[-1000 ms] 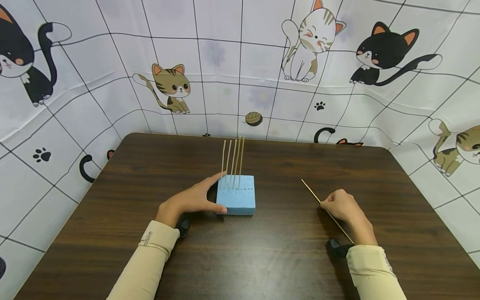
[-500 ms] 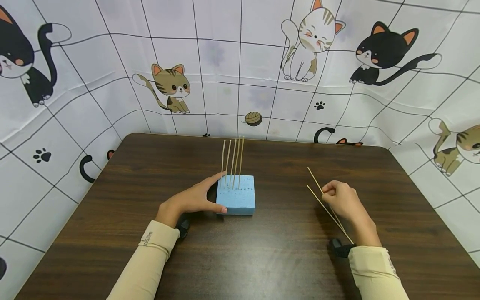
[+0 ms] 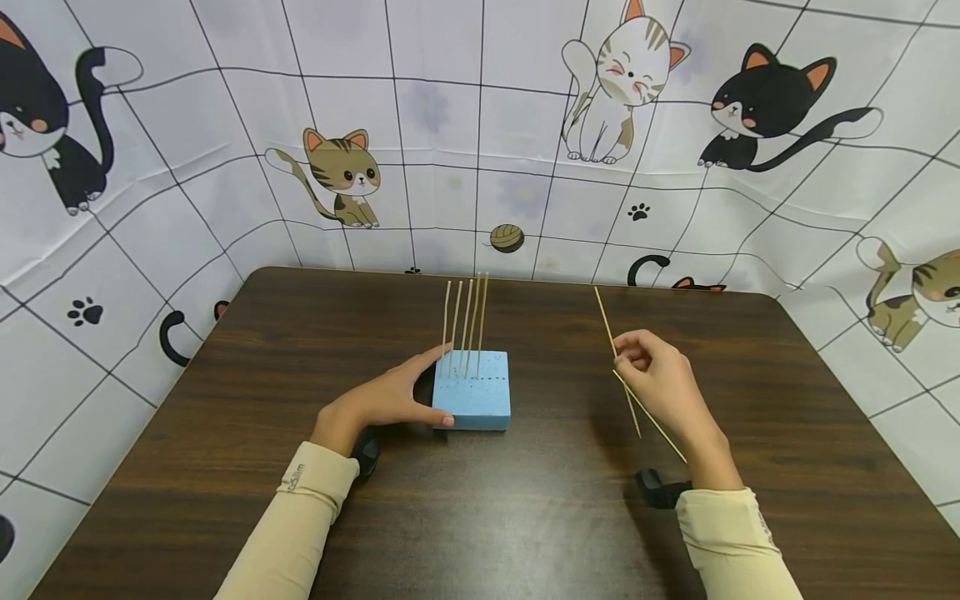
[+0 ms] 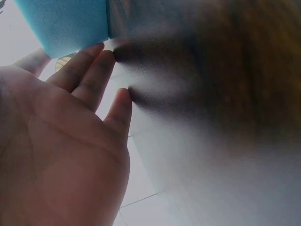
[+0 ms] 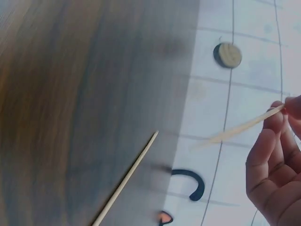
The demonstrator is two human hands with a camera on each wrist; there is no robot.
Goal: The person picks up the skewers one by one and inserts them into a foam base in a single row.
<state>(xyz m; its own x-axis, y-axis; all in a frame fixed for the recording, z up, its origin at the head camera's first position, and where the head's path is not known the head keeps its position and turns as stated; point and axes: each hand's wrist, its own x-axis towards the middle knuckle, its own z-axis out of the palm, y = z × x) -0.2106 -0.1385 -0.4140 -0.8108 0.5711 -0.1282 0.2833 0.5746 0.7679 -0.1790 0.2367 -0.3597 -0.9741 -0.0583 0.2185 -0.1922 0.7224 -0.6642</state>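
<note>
My left hand holds the blue foam block at its left side, thumb along the front and forefinger at the back corner. In the left wrist view, fingertips of the left hand reach the block's edge. Several thin bamboo skewers stand upright in a row in the block, beside rows of small holes. To the right, my right hand pinches another bamboo skewer near its middle, tilted above the table. Under that hand lies a loose skewer, its pointed tip showing in the right wrist view.
The dark wooden table has rounded far corners. Behind it hangs a white gridded curtain printed with cartoon cats. A black wrist strap device sits below the right hand, just above the sleeve.
My right hand has lifted one skewer off the table and moved it up and left, leaving another skewer lying there. The left hand and the foam block have stayed put.
</note>
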